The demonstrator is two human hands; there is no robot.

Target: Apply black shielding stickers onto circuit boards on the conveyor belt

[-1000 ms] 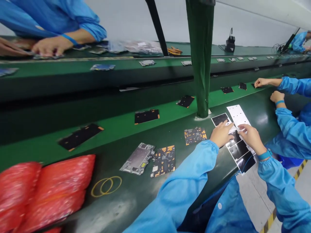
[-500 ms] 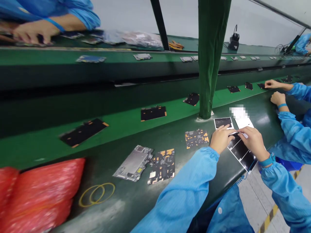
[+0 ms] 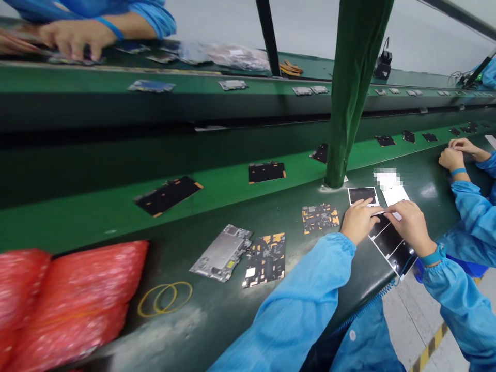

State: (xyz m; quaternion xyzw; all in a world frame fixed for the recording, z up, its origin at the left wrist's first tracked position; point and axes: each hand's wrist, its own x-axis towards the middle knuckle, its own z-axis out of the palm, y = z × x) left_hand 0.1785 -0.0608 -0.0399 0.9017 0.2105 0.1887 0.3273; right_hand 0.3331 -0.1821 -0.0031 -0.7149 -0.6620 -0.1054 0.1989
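Note:
A white-backed sheet of black rectangular stickers [image 3: 388,239] lies at the bench's front edge, beneath my hands. My left hand [image 3: 359,219] is closed at its upper part, thumb and fingers pinching. Close beside it, my right hand [image 3: 411,222] pinches at the same spot, fingertips nearly meeting the left ones. The fingers partly hide what lies between them. Above the left hand, a black panel with a white border [image 3: 362,195] shows. White paper [image 3: 394,195] lies just behind the right hand. Left of my hands is a black circuit board with gold patches [image 3: 321,218].
Another gold-patched board [image 3: 265,259] and a metal-shielded board [image 3: 222,252] lie left. Yellow rubber bands [image 3: 165,299] and red bubble wrap [image 3: 83,299] are nearer. A green-wrapped post [image 3: 356,93] stands behind. Black boards [image 3: 267,172] lie on the green belt [image 3: 228,194]. Co-workers' hands [image 3: 457,152] show right and upper left [image 3: 79,39].
Black boards on the belt have moved right along the bench. The view has shifted slightly. The right co-worker's hands have come together off the belt. My hands keep nearly the same pinch.

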